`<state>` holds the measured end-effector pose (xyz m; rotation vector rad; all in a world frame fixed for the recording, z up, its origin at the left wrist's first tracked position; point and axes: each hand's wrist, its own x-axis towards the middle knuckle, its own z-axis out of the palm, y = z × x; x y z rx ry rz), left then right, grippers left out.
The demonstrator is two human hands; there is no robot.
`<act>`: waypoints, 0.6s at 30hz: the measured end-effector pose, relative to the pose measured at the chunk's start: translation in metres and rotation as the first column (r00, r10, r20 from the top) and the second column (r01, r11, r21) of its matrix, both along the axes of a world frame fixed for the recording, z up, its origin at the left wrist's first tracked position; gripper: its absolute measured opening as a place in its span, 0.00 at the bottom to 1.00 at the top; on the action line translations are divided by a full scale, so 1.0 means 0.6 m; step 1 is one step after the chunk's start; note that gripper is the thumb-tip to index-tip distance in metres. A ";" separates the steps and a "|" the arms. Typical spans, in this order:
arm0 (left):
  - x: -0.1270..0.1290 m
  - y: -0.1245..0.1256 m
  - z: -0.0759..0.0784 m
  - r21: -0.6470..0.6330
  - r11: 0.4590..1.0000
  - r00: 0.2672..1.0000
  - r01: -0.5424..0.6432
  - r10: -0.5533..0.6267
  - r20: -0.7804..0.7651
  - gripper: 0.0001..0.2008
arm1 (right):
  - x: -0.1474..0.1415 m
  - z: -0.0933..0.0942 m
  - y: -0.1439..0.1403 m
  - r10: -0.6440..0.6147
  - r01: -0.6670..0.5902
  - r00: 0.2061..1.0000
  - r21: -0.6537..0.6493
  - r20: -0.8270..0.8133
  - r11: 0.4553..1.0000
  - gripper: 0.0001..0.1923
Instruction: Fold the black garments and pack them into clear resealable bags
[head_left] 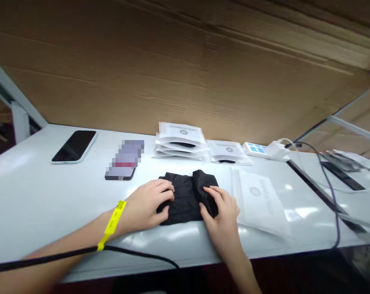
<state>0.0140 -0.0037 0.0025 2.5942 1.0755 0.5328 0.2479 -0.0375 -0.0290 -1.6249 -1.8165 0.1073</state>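
Observation:
A folded piece of black fabric (183,202) lies on the white table in front of me; its exact kind does not show. My left hand (151,204) has its fingers curled over the fabric's left edge, the thumb at the lower corner. On the other side, my right hand (222,210) grips the right end between thumb and fingers, where the fabric is turned over into a raised fold. Just right of that hand lies a flat frosted plastic bag (261,200) with a round logo. A yellow tag band (113,222) circles my left wrist.
Behind the fabric stand a stack of frosted packets (181,136) and another packet (229,152). Two phones lie at left, one dark-screened (74,146), one blurred (126,159). A white charger (276,150) sits at right. A black cable (136,252) crosses my left forearm. Cardboard (178,73) walls the back.

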 end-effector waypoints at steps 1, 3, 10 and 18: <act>-0.003 0.002 0.002 -0.009 1.000 1.000 -0.002 0.002 -0.006 0.07 | 0.010 -0.001 0.003 -0.021 0.022 1.000 0.017 -0.010 1.000 0.16; -0.009 0.006 0.006 -0.022 1.000 0.999 -0.016 0.016 -0.029 0.06 | 0.033 0.002 0.008 -0.083 0.085 0.996 0.067 -0.030 0.994 0.18; -0.028 0.019 0.013 0.016 0.992 0.981 -0.125 0.126 -0.147 0.05 | 0.077 0.040 0.016 -0.229 0.238 0.971 0.244 -0.068 0.940 0.16; -0.033 0.020 0.011 0.060 0.987 0.976 -0.152 0.159 -0.150 0.03 | 0.055 0.040 0.036 0.110 -0.112 0.982 0.009 0.152 0.994 0.12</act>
